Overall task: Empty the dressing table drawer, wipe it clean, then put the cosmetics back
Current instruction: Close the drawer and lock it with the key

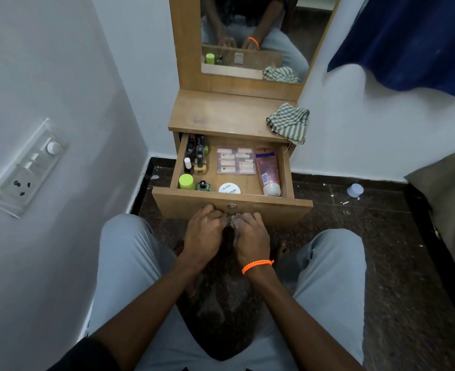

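Under the drawer's front edge we have both hands curled, left hand point(203, 231) and right hand point(251, 234) side by side just below the lock point(231, 207), fingers hooked on the panel and holding nothing else. We judge the drawer point(231, 208) to be open nearly full, with the cosmetics inside: nail polish bottles point(198, 158) at the left, a clear case point(236, 160) in the middle, a pink tube point(267, 172) at the right, a white jar point(229, 188) near the front. Pulling further or unevenly could drop the drawer off its runners and topple the 2 rows of upright bottles. A checked cloth point(289, 122) lies on the counter point(221, 113) below the mirror point(255, 36); the dark floor point(354, 223) is littered with specks.
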